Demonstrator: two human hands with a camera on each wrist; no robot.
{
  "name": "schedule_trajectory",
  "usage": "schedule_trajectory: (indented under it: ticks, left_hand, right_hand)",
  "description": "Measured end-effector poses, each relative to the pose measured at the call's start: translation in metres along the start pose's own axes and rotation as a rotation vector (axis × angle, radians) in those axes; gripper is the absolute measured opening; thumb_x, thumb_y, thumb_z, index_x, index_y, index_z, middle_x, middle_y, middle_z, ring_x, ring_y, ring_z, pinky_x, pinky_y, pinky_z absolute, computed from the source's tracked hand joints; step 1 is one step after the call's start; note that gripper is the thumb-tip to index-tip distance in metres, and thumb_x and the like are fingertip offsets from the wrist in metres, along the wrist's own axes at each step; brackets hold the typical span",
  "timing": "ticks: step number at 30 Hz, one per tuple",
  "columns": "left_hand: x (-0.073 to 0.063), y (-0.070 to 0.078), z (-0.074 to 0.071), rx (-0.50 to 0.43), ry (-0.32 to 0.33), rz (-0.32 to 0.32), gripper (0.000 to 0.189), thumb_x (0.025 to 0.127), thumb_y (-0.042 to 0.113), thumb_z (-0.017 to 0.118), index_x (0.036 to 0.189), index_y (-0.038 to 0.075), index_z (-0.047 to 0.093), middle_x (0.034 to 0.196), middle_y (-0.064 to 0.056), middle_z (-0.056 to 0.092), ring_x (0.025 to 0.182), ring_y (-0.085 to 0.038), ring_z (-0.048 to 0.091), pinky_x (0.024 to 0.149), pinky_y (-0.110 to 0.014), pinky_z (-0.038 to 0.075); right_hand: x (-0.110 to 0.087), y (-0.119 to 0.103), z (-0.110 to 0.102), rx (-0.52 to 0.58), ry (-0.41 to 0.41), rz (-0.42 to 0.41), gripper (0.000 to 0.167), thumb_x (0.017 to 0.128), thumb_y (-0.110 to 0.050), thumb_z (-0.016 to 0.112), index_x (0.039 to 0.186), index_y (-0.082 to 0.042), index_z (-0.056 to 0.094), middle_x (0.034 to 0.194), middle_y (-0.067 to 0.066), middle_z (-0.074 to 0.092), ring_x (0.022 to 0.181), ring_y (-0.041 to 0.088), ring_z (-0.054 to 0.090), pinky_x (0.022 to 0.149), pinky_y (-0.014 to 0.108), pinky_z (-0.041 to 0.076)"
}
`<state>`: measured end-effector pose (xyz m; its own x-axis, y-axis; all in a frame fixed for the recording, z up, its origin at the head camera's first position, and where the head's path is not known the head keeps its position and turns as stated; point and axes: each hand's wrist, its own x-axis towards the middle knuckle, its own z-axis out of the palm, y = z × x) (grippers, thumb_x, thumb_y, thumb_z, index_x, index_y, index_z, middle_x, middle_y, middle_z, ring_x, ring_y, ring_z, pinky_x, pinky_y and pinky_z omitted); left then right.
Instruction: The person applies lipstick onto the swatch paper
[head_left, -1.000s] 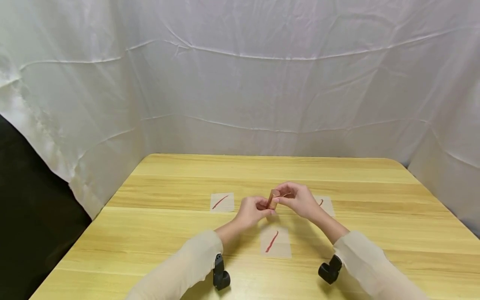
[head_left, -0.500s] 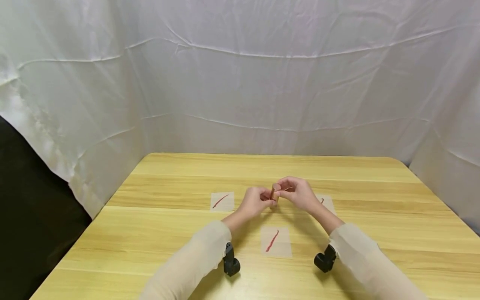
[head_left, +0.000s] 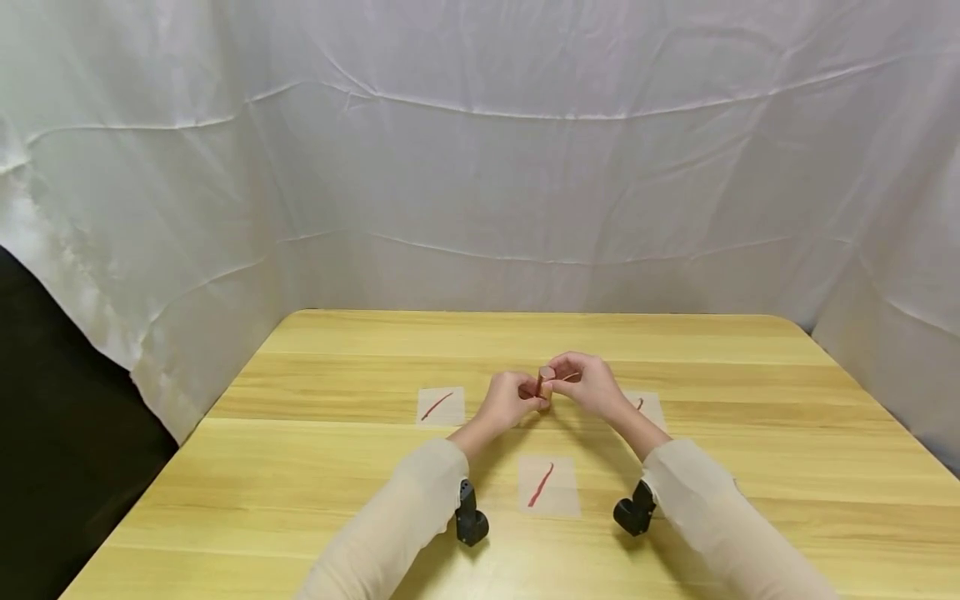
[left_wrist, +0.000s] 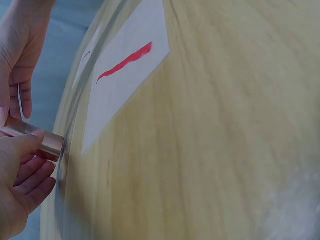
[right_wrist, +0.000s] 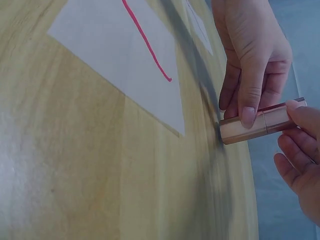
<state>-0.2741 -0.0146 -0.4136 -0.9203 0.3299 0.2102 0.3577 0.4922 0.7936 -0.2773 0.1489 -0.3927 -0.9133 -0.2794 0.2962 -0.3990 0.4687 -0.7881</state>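
Observation:
A rose-gold lipstick tube (head_left: pixel 547 372) stands nearly upright between my two hands, beyond the front paper. My left hand (head_left: pixel 504 403) pinches its lower part between thumb and fingers. Higher up, my right hand (head_left: pixel 592 388) pinches the top part. In the right wrist view a thin seam crosses the closed lipstick (right_wrist: pixel 244 133), with one hand on either side of it. Its lower end is right at the tabletop in both wrist views. The left wrist view shows the left thumb (left_wrist: pixel 31 142) lying along the tube.
Three white paper squares lie on the wooden table (head_left: pixel 337 467), each with a red stroke: a left one (head_left: pixel 453 409), a front one (head_left: pixel 561 493) and a right one (head_left: pixel 651 407) partly behind the right wrist. Pale curtains (head_left: pixel 480 183) hang behind and beside the table.
Both hands have moved a little farther forward with the lipstick, which has gone from tilted to nearly upright. The hands keep their grip on it; the papers lie as before.

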Motion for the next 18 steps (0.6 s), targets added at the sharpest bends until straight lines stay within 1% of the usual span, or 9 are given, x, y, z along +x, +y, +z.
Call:
schedule_trajectory:
  ticks: [5, 11, 18]
  left_hand:
    - [0.0006, 0.0002, 0.0006, 0.022, 0.001, 0.000, 0.012, 0.081, 0.009, 0.071, 0.089, 0.000, 0.071, 0.082, -0.011, 0.071, 0.072, -0.015, 0.065, 0.063, -0.015, 0.051]
    - [0.0013, 0.0009, 0.0013, 0.000, 0.007, -0.004, 0.012, 0.081, 0.008, 0.071, 0.089, -0.001, 0.071, 0.082, -0.013, 0.071, 0.074, -0.018, 0.066, 0.064, -0.017, 0.052]
    - [0.0023, 0.0002, 0.0020, -0.027, 0.013, -0.021, 0.013, 0.080, 0.007, 0.071, 0.089, -0.002, 0.071, 0.083, -0.013, 0.071, 0.075, -0.018, 0.066, 0.064, -0.018, 0.052]
  right_hand:
    - [-0.0003, -0.0004, 0.0000, -0.002, -0.001, 0.008, 0.020, 0.079, -0.005, 0.072, 0.096, 0.004, 0.066, 0.087, 0.018, 0.068, 0.080, 0.022, 0.064, 0.074, 0.032, 0.054]
    - [0.0005, 0.0014, -0.0008, 0.001, -0.004, 0.022, 0.021, 0.079, -0.007, 0.072, 0.097, 0.003, 0.066, 0.088, 0.018, 0.069, 0.081, 0.022, 0.064, 0.073, 0.029, 0.053]
    - [0.0013, 0.0024, -0.0013, 0.013, -0.003, 0.023, 0.022, 0.080, -0.007, 0.072, 0.098, 0.003, 0.066, 0.089, 0.019, 0.068, 0.082, 0.023, 0.064, 0.073, 0.030, 0.054]
